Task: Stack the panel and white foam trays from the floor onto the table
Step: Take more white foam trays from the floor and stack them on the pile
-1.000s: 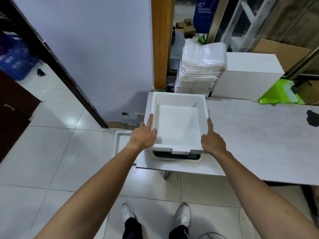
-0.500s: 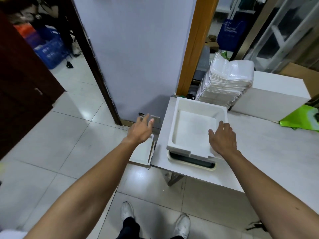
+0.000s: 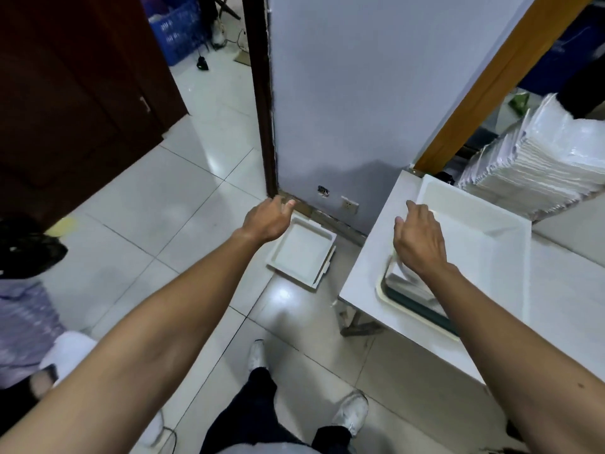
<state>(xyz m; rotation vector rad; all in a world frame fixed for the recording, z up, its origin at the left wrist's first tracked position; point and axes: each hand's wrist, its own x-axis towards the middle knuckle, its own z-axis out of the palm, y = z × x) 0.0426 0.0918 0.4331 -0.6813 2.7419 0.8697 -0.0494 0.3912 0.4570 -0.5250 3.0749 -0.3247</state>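
A white foam tray (image 3: 481,244) sits on the table (image 3: 370,257) at its left end, resting on a cream-rimmed dark panel (image 3: 422,306). My right hand (image 3: 417,237) hovers over the tray's near left corner with relaxed fingers, holding nothing. Another white foam tray (image 3: 299,252) lies on the floor by the wall, on top of a thin panel whose edge shows at its right side. My left hand (image 3: 270,219) reaches out above that floor tray's far left corner, fingers loose and empty.
A tall stack of bagged white trays (image 3: 537,165) stands at the table's back. The grey wall (image 3: 360,93) and a dark door frame (image 3: 262,103) rise behind the floor tray. A person in purple (image 3: 23,322) sits at the far left. My feet (image 3: 258,355) are on the tiles.
Both hands have let go of the tray on the table. My view and left hand have swung left toward the floor tray; my right hand has lifted off the table tray.
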